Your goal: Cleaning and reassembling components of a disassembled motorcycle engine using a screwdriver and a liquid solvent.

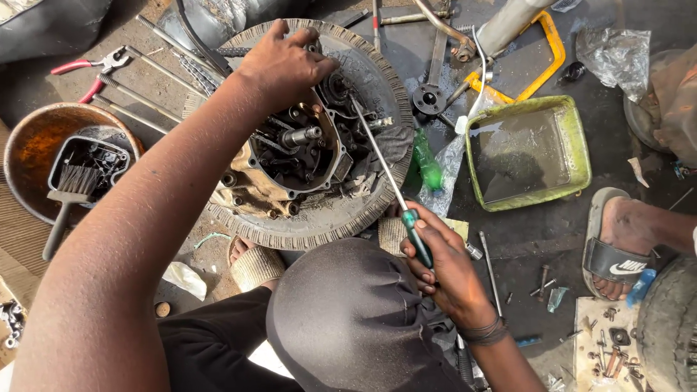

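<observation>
While the left hand presses down with bent fingers on the far rim of the open engine case, the right hand is clenched round the green handle of a long screwdriver whose tip reaches into the case near the gears. Head view only: the case sits inside an old tyre on the oily ground, centre of the scene, not clamped. Risks as I judge them: the long shaft is held far from the tip at a shallow angle, so it could slip off the fastener and gouge the gasket face or jab the left fingers; greasy grip makes that likelier. Loose bolts lie near right, easy to lose. A green tray of liquid just right of the tyre could get knocked over. A sandalled foot on the right is someone else's.
</observation>
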